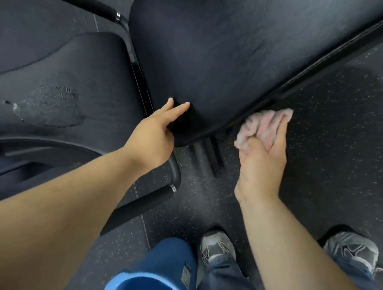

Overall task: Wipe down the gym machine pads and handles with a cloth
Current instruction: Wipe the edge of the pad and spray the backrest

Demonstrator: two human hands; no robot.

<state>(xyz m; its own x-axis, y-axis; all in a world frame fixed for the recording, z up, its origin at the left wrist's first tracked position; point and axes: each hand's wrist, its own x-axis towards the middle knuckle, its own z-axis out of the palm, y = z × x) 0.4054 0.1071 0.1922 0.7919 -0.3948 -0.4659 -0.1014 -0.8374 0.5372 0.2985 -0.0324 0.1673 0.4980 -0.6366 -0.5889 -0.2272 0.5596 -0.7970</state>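
Pink cloth (264,123), bunched in the right hand (262,160) mid-frame, sits at the lower edge of the black pad (225,53). The left hand (152,136) rests straight-fingered on its corner. Blue bucket (150,288), bottom centre, contents unclear.

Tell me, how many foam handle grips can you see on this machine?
2. The upper grip runs along the top edge, left of the big pad; the lower grip lies below the left hand, above the blue bucket. Others may be hidden.

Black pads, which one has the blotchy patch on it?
The pad on the left; a pale speckled patch marks its middle. The larger pad on the right, whose corner the left hand touches, shows no such patch.
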